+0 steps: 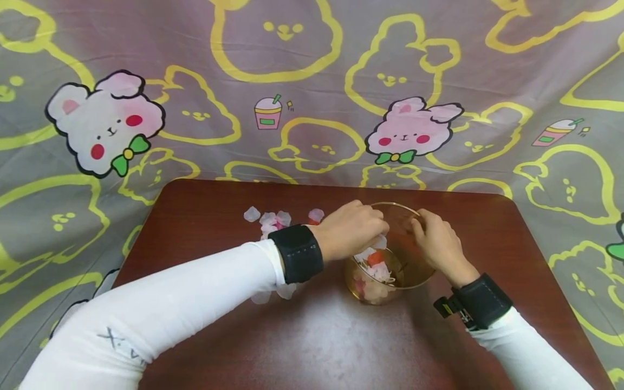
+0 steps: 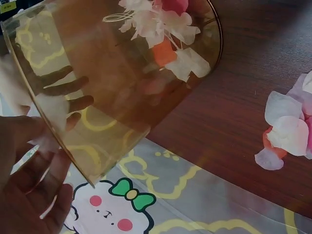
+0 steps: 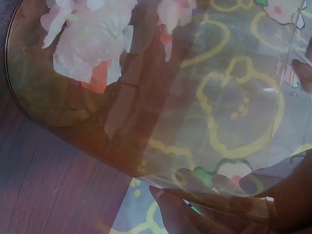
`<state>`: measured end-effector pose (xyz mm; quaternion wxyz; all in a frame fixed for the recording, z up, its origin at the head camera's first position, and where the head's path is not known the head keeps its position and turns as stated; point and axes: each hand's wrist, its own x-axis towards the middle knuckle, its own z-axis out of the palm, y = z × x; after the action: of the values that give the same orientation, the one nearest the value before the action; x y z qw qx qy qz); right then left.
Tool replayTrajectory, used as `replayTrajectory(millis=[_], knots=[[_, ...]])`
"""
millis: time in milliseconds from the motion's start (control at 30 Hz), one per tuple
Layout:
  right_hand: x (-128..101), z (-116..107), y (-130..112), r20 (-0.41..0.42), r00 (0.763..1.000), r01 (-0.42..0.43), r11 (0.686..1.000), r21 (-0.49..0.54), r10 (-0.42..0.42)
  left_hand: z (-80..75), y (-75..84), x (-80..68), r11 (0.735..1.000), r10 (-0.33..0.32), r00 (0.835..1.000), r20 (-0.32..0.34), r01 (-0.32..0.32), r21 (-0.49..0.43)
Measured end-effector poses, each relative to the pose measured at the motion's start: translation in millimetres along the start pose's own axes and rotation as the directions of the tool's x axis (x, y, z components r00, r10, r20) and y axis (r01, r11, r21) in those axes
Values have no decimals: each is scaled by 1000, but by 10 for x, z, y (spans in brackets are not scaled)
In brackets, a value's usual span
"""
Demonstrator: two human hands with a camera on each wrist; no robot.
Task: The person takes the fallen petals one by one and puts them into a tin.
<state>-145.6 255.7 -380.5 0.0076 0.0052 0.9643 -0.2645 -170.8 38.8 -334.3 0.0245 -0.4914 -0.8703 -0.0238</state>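
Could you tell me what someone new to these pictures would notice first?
First the amber glass bowl, tilted on the dark red table, with both hands at its rim: the left hand on the near-left edge, the right hand gripping the right side. White, pink and orange petals lie in the bowl's bottom, and more loose petals sit on the table to its left. Behind hangs a grey cloth printed with pink bunnies.

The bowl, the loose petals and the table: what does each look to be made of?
Bowl: amber-tinted glass or clear plastic, glossy; the cloth pattern and fingers show through its wall. Petals: thin, matte, translucent at the edges, probably fabric or paper, though real ones can't be ruled out. Table: dark reddish wood or wood-grain laminate, smooth with a soft sheen; fine grain lines show.
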Motion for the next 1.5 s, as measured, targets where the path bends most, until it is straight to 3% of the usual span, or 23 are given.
replayTrajectory(millis=[167,367,633,733,900,1033,1133,1267,1500], knots=[[-1,-1,2,-1,1000,-2,1000,-6,2,82,16,11,1000,4,998,55,-3,-17],[-4,-6,-2,8,1000,0,1000,-6,0,153,24,-8,999,-8,998,60,10,-36],[-18,0,12,7,1000,-4,1000,2,4,104,8,-4,995,-13,997,71,20,-101],[-15,-1,11,7,1000,-3,1000,2,3,36,-28,-18,991,-43,998,51,49,-122],[-13,-10,5,12,1000,-1,1000,4,1,-104,-150,-63,987,-107,993,-46,101,-124],[-12,-12,3,16,1000,1,1000,9,-1,-184,-294,-172,981,-162,979,-120,147,-130],[-12,-9,3,15,1000,3,1000,8,-3,-180,-419,-296,971,-215,967,-136,197,-133],[-13,-9,4,11,1000,1,1000,2,-1,-106,-593,-502,943,-306,947,-92,289,-163],[1,-3,1,5,1000,7,1000,10,-7,82,-863,-891,879,-439,898,-18,425,-216]])
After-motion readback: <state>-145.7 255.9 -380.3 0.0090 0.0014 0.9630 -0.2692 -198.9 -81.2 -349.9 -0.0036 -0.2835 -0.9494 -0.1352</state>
